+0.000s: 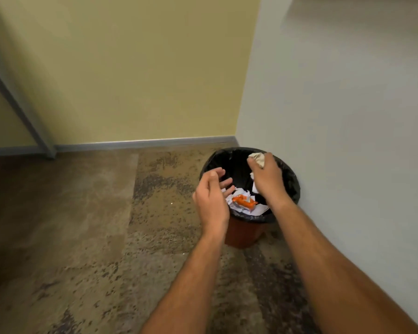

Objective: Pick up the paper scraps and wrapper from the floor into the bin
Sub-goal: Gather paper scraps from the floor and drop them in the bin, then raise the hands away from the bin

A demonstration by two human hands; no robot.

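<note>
A round orange-brown bin (243, 233) with a black liner (229, 160) stands in the room's corner. Inside lie white paper scraps (260, 209) and an orange wrapper (245, 202). My right hand (267, 175) hovers over the bin's far side, fingers closed on a crumpled pale paper scrap (258, 158). My left hand (211, 196) is over the bin's left rim, palm turned inward, fingers apart and holding nothing.
The bin sits close to the white wall (348, 116) on the right, with the yellow wall (130, 68) behind it. A grey metal leg (22, 109) slants down at the left. Brown mottled carpet (106, 237) covers the floor.
</note>
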